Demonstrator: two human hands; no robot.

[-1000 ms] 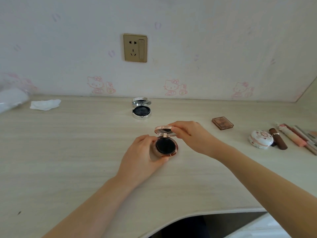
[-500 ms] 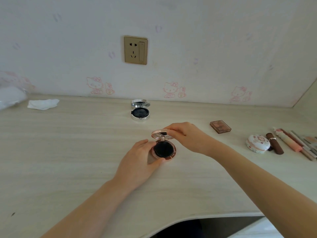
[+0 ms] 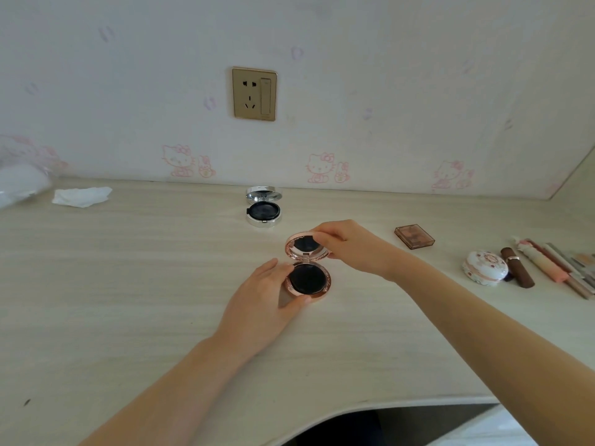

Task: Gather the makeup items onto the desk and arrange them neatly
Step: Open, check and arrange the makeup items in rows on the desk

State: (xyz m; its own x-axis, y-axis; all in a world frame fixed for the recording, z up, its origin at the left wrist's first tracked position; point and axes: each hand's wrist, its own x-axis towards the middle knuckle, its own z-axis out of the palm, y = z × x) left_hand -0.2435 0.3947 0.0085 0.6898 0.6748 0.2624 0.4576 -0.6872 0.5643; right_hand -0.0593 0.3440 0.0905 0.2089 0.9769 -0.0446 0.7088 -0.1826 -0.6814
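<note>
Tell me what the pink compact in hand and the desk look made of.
Pink compact: glossy rose-gold shell, likely metallized plastic, going by its shiny rim; the dark insert looks matte. Desk: pale wood-grain surface, probably laminate, smooth and matte, with even printed-looking streaks.

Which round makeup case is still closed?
The white flowered case on the right. The rose-gold compact and silver compact both have lids up.

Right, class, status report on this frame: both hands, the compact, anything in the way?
Left hand grips rose-gold compact base. Right hand pinches its lid, open. Silver compact open behind, apart. Nothing blocking.
</note>
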